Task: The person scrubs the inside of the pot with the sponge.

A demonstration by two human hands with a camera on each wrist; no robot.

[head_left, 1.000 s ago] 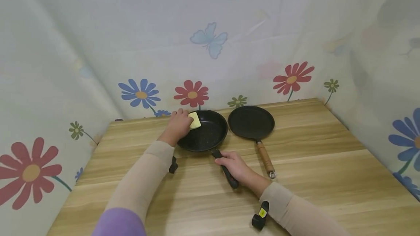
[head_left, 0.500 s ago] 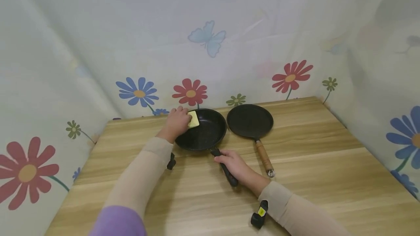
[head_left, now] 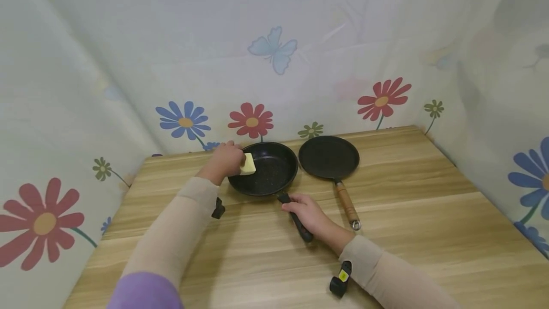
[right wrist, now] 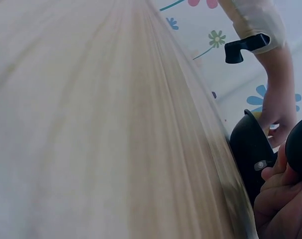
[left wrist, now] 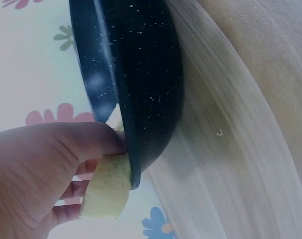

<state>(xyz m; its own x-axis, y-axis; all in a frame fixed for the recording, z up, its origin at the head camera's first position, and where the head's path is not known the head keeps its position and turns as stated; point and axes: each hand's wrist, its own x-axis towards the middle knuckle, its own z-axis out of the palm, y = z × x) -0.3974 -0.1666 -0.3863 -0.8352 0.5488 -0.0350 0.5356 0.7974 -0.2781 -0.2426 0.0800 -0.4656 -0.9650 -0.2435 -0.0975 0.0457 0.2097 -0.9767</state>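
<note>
Left hand: the fingers of the left hand (head_left: 225, 159) are curled in a pinch on a yellow sponge (head_left: 248, 164); the left wrist view shows the thumb on one face of it and other fingers behind; the hand comes over the left side of a black frying pan (head_left: 274, 168).
Sponge: at the pan's left rim, part of it within the pan; in the left wrist view a pale corner shows past the thumb on the inner side of the rim; whether it presses on the pan's floor I cannot tell.
Right hand: the fingers of the right hand (head_left: 310, 213) are wrapped round the pan's black handle (head_left: 305, 233), thumb along the top; the handle's end sticks out below the grip.
Frying pan: on the wooden table (head_left: 257, 261), near the middle of its far edge; handle slanting toward the near edge and a little to the right; pale specks dot its outer wall.
Griddle: a shallow, round black griddle (head_left: 329, 157) lies just right of the pan, also by the far edge, on the side of the far right corner; its wooden handle (head_left: 346, 201) points toward the near edge and ends in a metal ring.
Sleeves: beige on both forearms; purple higher on the left arm.
Backdrop: a pale sheet (head_left: 274, 4) printed with flowers and a blue butterfly, behind the far edge.
</note>
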